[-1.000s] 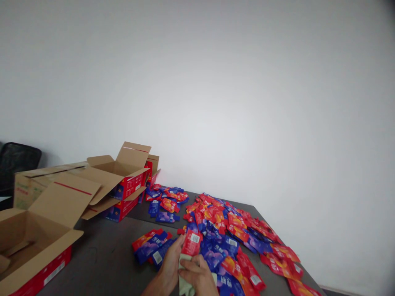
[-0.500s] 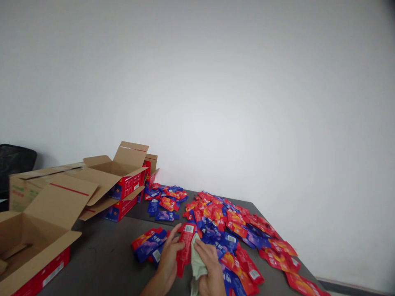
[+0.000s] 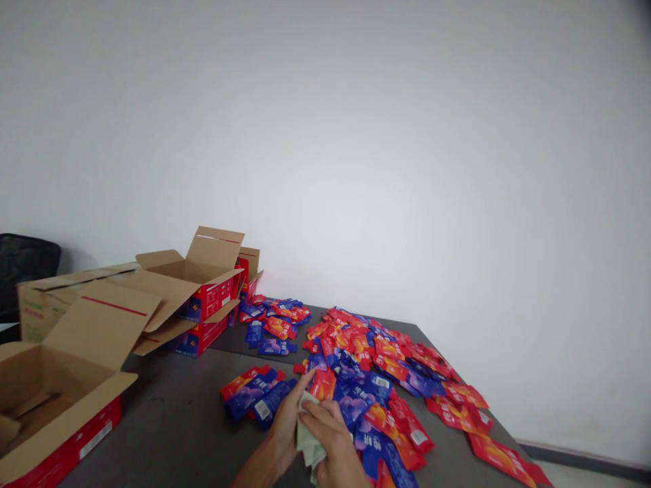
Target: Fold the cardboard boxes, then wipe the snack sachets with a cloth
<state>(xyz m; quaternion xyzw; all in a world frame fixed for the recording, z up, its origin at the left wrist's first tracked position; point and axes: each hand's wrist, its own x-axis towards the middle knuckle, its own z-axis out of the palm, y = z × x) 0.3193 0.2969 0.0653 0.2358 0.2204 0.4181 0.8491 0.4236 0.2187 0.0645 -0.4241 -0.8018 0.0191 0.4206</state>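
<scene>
My left hand (image 3: 285, 425) is closed at the lower middle, with its palm turned toward my right hand. The red pouch it held a moment ago is hidden between the hands and the cloth. My right hand (image 3: 333, 437) grips a pale green cloth (image 3: 310, 444) and presses it against the left palm and fingers. Just beyond the fingertips shows a red pouch with orange fruit print (image 3: 322, 385). Left of my hands lies a small group of red and blue pouches (image 3: 251, 396). A big loose heap of pouches (image 3: 361, 396) spreads to the right.
An open carton (image 3: 76, 420) stands at the near left, flaps out. Behind it are stacked open red cartons (image 3: 213, 301) and a larger brown box (image 3: 38, 308). Another pouch cluster (image 3: 277, 325) lies farther back on the dark table (image 3: 173, 413), near the white wall (image 3: 386, 169).
My hands have come together, and the cloth has moved left over the place where the red pouch was visible. That pouch has gone out of sight. The view has shifted slightly.
</scene>
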